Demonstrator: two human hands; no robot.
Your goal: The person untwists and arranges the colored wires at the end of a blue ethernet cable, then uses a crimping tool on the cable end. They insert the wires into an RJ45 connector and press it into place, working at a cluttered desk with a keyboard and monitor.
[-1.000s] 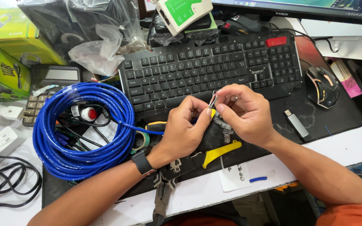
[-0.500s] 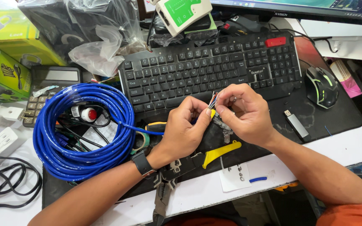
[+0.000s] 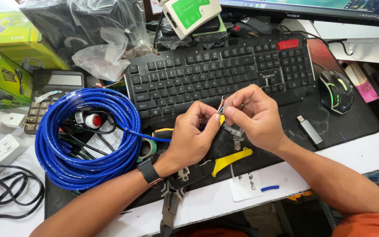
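Both hands meet above the keyboard (image 3: 216, 74). The left hand (image 3: 194, 134) pinches the blue cable (image 3: 84, 136) end, its sheath hidden under the fingers; the right hand (image 3: 253, 112) pinches the thin coloured wires (image 3: 223, 104) fanning out. A clear plug (image 3: 233, 131), perhaps 2, lies beneath, half covered. The crimping tool (image 3: 224, 160) is partly hidden by the left wrist.

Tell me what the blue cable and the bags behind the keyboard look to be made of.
Blue cable: likely a smooth plastic jacket, glossy and evenly coloured, with thin coloured wires fanning out at its stripped end. Bags: thin clear plastic film, crinkled and shiny.
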